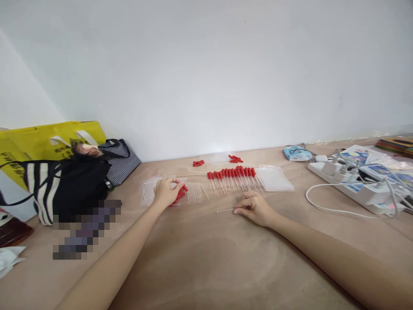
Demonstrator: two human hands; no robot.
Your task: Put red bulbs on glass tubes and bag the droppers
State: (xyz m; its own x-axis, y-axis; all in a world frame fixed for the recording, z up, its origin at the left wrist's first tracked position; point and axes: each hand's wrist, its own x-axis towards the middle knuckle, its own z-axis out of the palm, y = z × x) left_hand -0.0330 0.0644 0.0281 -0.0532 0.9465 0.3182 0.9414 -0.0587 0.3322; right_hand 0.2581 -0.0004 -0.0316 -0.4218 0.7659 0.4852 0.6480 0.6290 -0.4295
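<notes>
Right now I have the right hand (253,209) over the middle of the brown table (200,249), thumb and fingertips pinched narrow on one end of a thin stick (225,211). The stick lies almost level, its free end pointing toward the table's left edge. Farther left I see the left hand (167,192) down at some loose red caps (181,194), its fingers bent; from this view I cannot tell whether they grip one. Those caps lie beside a clear plastic sheet (148,191), which is partly behind the hand.

Between the two hands, bare sticks (194,193) lie side by side, with one more slanting at their right end. Next along comes a row of red-topped sticks (230,178), heads toward the table's back edge, and just to its right a stack of clear bags (276,179). Near the back edge I make out two small heaps of red caps, with a clear packet (219,159) between them. Toward the right edge sits a white power strip (350,186) with plugs in it; toward the left edge, a black bag (71,189) with white stripes leans before a yellow bag (16,140).
</notes>
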